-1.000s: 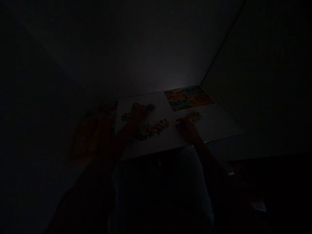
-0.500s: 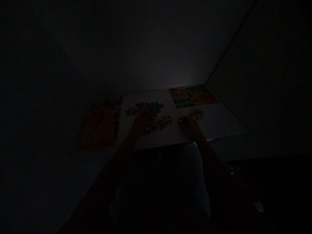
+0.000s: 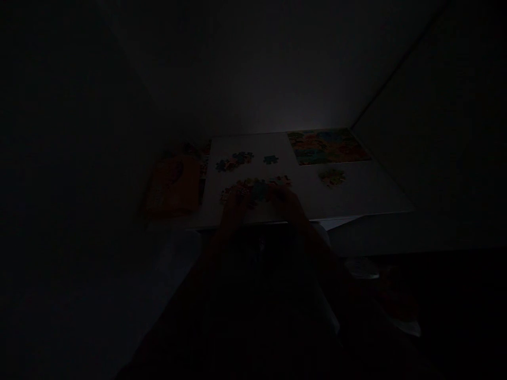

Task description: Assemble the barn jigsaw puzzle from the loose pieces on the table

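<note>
The whole view is very dark. On a white board [image 3: 253,140] lie colourful jigsaw pieces. Close to the front edge, my left hand [image 3: 236,207] rests at the near row of pieces, its fingers too dim to make out. My right hand [image 3: 288,203] is closed, with its fingertips at the right edge of a teal jigsaw piece [image 3: 259,191] that lies between both hands. A loose group of jigsaw pieces [image 3: 234,161] is farther back on the left, and a single teal piece [image 3: 271,159] sits apart to its right.
A colourful picture sheet [image 3: 328,146] covers the back right of the board, with a small cluster of greenish pieces [image 3: 331,178] in front of it. Left of the board is an orange box [image 3: 173,184]. A wall [image 3: 253,79] rises behind.
Both hands have come closer together and nearer the board's front edge. Teal pieces have shifted from the back group to the near row, and one now sits apart. The view has tilted slightly.
</note>
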The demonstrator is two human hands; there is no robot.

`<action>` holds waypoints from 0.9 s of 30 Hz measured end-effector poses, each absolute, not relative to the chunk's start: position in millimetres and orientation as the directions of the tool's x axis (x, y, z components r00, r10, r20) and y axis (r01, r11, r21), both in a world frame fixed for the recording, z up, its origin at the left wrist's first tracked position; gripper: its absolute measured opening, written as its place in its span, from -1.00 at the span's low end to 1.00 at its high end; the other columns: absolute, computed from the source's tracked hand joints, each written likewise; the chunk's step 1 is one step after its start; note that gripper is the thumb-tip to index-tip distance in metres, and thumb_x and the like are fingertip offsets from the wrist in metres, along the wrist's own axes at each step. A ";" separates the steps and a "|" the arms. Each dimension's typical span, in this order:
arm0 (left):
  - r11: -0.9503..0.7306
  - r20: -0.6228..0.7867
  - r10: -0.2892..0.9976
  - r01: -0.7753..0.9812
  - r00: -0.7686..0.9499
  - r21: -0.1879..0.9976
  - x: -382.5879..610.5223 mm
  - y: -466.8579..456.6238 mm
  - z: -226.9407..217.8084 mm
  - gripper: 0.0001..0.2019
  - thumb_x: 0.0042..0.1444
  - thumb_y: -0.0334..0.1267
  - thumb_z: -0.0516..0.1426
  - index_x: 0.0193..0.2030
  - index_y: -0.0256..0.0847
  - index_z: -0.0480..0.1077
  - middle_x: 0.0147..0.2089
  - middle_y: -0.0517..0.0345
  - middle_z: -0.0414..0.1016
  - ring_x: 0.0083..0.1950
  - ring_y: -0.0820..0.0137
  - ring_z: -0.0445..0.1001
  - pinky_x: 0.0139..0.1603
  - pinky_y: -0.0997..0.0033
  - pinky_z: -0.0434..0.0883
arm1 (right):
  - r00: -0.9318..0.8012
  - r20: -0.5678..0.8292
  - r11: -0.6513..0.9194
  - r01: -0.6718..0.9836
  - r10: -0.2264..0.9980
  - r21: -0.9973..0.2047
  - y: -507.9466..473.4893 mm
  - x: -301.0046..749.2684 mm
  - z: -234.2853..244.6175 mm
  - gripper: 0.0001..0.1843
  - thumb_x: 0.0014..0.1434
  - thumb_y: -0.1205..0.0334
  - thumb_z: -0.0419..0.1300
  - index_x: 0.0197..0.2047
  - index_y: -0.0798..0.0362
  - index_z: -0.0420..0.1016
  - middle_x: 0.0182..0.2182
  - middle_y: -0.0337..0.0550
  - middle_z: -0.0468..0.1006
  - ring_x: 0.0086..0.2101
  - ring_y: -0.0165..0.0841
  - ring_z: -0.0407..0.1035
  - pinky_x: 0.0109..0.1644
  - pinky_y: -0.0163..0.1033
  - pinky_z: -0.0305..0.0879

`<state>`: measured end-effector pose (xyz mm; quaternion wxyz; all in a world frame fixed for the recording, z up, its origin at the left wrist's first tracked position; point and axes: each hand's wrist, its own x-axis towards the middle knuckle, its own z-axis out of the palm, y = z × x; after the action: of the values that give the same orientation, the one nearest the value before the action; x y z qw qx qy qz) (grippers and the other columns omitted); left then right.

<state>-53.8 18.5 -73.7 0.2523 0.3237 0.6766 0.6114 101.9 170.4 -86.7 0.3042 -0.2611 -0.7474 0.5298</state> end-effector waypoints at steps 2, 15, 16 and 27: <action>0.031 0.081 0.741 0.155 -0.667 0.987 -55.7 18.1 -73.7 -0.47 0.32 0.36 0.34 -0.08 -0.10 0.46 -0.19 0.05 0.72 -0.18 0.19 0.75 -0.09 0.16 0.72 | -0.709 0.155 0.265 0.046 0.688 -0.963 171.5 101.7 -87.9 -0.50 0.28 -0.36 0.34 -0.08 -0.09 0.65 -0.12 -0.05 0.80 -0.17 -0.15 0.66 -0.01 -0.02 0.60; 0.097 -0.057 0.683 0.013 -0.728 0.995 -83.2 -5.3 -68.9 -0.33 0.17 0.46 0.39 -0.04 -0.13 0.46 -0.08 -0.01 0.73 -0.26 0.31 0.72 -0.40 0.38 0.67 | -0.581 0.137 0.171 0.003 0.802 -0.985 182.0 110.9 -86.6 -0.35 0.18 -0.53 0.40 -0.12 -0.12 0.47 -0.34 -0.20 0.67 -0.40 -0.28 0.52 -0.33 -0.16 0.48; 0.106 -0.062 0.669 0.013 -0.741 0.994 -86.1 -8.8 -68.3 -0.32 0.15 0.47 0.40 -0.03 -0.13 0.46 -0.12 0.02 0.72 -0.32 0.33 0.69 -0.43 0.39 0.65 | -0.580 0.136 0.169 0.004 0.803 -0.986 181.8 111.1 -86.7 -0.35 0.17 -0.53 0.41 -0.11 -0.12 0.48 -0.32 -0.19 0.68 -0.37 -0.26 0.53 -0.32 -0.15 0.48; 0.121 -0.082 0.658 -0.003 -0.748 0.993 -83.3 -14.2 -59.0 -0.32 0.08 0.47 0.43 -0.10 -0.11 0.44 -0.21 0.09 0.70 -0.39 0.36 0.64 -0.48 0.40 0.61 | -0.546 0.211 0.359 0.179 0.811 -0.916 191.3 105.7 -80.7 -0.43 0.22 -0.33 0.44 0.05 -0.10 0.52 -0.16 -0.08 0.73 -0.26 -0.20 0.57 -0.15 -0.08 0.47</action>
<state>-83.3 -14.2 -59.0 0.2665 0.2342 0.6995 0.6204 105.7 191.3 -80.7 0.3436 -0.3303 -0.7492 0.4600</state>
